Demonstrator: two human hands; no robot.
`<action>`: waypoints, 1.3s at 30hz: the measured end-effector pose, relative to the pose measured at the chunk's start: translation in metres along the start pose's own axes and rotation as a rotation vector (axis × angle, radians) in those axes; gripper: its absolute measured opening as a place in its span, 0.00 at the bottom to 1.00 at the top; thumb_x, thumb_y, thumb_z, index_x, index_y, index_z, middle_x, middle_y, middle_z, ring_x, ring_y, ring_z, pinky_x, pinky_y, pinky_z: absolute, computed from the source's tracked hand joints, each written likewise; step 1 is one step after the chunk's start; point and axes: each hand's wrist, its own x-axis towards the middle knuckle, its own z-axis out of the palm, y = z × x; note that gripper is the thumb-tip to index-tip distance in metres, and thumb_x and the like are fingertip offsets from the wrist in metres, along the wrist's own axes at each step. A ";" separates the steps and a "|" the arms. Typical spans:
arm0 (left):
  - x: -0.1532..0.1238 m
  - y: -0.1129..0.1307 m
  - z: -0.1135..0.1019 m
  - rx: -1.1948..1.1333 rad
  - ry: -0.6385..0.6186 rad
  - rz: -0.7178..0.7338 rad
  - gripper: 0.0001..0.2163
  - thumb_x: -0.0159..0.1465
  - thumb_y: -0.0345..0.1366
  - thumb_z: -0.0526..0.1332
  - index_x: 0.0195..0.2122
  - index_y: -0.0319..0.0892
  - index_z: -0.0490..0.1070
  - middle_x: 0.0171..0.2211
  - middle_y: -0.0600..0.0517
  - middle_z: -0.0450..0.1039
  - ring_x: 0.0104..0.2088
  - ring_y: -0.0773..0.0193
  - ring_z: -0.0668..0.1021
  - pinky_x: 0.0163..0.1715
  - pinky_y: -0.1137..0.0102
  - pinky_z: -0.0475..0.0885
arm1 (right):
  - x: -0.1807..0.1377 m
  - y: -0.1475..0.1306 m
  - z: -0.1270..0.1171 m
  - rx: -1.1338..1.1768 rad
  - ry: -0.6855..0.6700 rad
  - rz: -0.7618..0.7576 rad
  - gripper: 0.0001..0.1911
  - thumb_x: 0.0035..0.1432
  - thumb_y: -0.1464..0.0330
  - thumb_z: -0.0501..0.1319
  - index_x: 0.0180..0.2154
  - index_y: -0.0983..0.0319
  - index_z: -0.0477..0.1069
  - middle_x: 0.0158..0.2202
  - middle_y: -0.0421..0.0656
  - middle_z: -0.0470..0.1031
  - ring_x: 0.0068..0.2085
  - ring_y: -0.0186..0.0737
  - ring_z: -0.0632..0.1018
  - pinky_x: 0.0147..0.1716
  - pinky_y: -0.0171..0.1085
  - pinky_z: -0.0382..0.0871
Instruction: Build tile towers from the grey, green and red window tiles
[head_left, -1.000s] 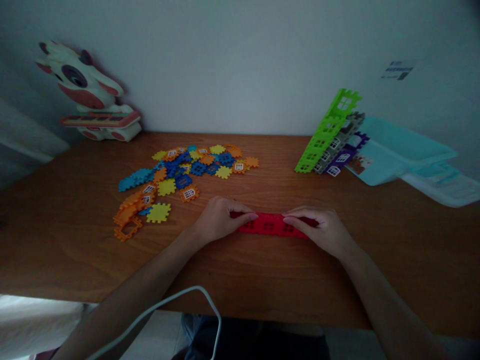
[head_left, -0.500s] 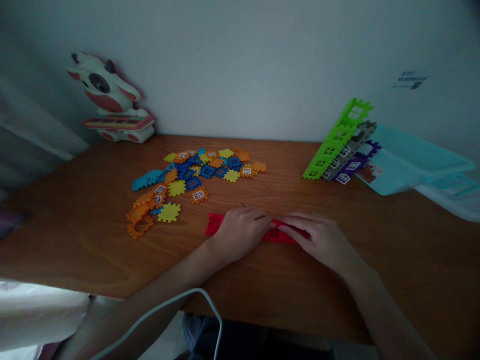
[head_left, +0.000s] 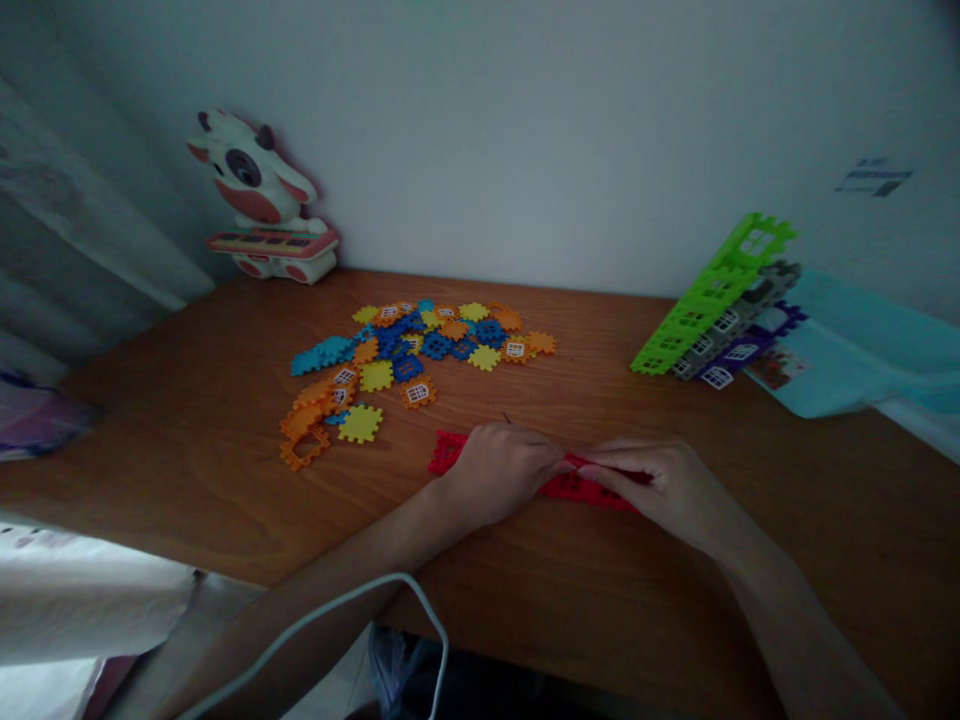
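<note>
A long strip of joined red building blocks (head_left: 581,487) lies on the wooden table near its front edge. My left hand (head_left: 510,470) is wrapped over the strip's middle, fingers bent down onto it; the strip's left end sticks out beyond the wrist side. At the right part of the strip, my right hand (head_left: 667,490) grips it between thumb and fingers, with the thumb near the left fingertips. Both palms hide much of the red blocks. Beyond my left hand, a loose heap of interlocking blocks (head_left: 409,368) in orange, yellow and blue is spread out.
Standing at the right are joined green blocks (head_left: 705,300), with grey blocks (head_left: 727,320) and purple blocks (head_left: 750,345) leaning beside a light-blue bin (head_left: 847,350). A cow-shaped toy keyboard (head_left: 274,245) sits at the back left. A white cable (head_left: 352,590) crosses near my left forearm.
The whole view has swung slightly left, so everything appears further right. Both hands keep their hold on the red strip, with little visible change in their grip.
</note>
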 end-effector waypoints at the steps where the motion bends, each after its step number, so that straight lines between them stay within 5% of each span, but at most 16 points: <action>1: -0.001 -0.001 -0.002 0.020 -0.010 0.010 0.15 0.73 0.41 0.56 0.36 0.40 0.79 0.34 0.48 0.81 0.34 0.59 0.82 0.34 0.68 0.72 | -0.002 0.001 0.002 -0.018 0.037 -0.016 0.11 0.66 0.61 0.62 0.45 0.49 0.83 0.43 0.37 0.85 0.40 0.45 0.85 0.42 0.42 0.81; 4: -0.005 -0.014 -0.010 0.008 -0.014 0.030 0.16 0.73 0.44 0.56 0.40 0.40 0.80 0.37 0.46 0.82 0.39 0.56 0.82 0.41 0.65 0.74 | -0.008 0.005 0.006 -0.124 0.129 -0.057 0.11 0.66 0.60 0.62 0.45 0.51 0.83 0.43 0.39 0.85 0.40 0.47 0.86 0.43 0.46 0.81; 8: -0.010 -0.045 -0.018 -0.284 -0.012 -0.044 0.13 0.71 0.44 0.60 0.44 0.44 0.81 0.40 0.49 0.82 0.40 0.62 0.82 0.43 0.70 0.74 | -0.014 0.011 0.002 -0.201 0.211 -0.023 0.12 0.65 0.57 0.62 0.41 0.52 0.84 0.40 0.41 0.85 0.38 0.49 0.85 0.41 0.49 0.81; 20: -0.012 -0.082 -0.006 -0.689 0.033 -0.124 0.11 0.67 0.42 0.65 0.46 0.45 0.81 0.46 0.48 0.82 0.44 0.62 0.83 0.48 0.68 0.76 | -0.022 0.040 -0.003 0.175 0.276 0.256 0.14 0.57 0.53 0.68 0.39 0.55 0.83 0.42 0.45 0.85 0.42 0.50 0.85 0.48 0.50 0.80; 26: -0.011 -0.089 -0.003 -0.694 0.101 -0.054 0.09 0.66 0.41 0.66 0.43 0.44 0.82 0.41 0.47 0.84 0.40 0.63 0.83 0.44 0.69 0.78 | -0.022 0.047 0.000 0.296 0.320 0.294 0.16 0.53 0.51 0.70 0.36 0.55 0.84 0.41 0.45 0.85 0.42 0.49 0.84 0.50 0.51 0.79; 34: -0.011 -0.084 -0.003 -0.615 0.122 -0.137 0.10 0.66 0.43 0.65 0.39 0.44 0.82 0.39 0.48 0.84 0.38 0.63 0.83 0.42 0.69 0.78 | -0.021 0.046 0.004 0.348 0.338 0.319 0.15 0.52 0.51 0.70 0.34 0.55 0.84 0.38 0.45 0.85 0.39 0.47 0.84 0.44 0.47 0.80; 39: -0.014 -0.082 -0.020 -0.442 0.009 -0.157 0.10 0.67 0.42 0.62 0.41 0.44 0.81 0.40 0.50 0.84 0.38 0.62 0.83 0.42 0.69 0.76 | -0.016 0.037 0.013 0.301 0.325 0.287 0.13 0.56 0.54 0.69 0.38 0.54 0.83 0.41 0.44 0.85 0.42 0.46 0.84 0.47 0.48 0.79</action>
